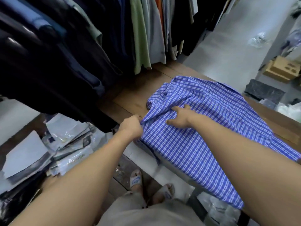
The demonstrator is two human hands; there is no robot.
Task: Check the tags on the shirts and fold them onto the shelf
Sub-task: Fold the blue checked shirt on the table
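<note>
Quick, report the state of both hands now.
Left hand: pinches the edge of the blue-and-white striped shirt.
Right hand: open, pressing flat on that shirt.

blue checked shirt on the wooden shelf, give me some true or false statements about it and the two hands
1. The blue checked shirt lies on the wooden shelf. True.
2. The left hand rests flat on the shirt. False: it pinches the shirt's edge with curled fingers.
3. The right hand presses on the shirt with fingers spread. True.
4. The hanging garments behind the shelf are all white. False: most are dark, and one is green.
</note>
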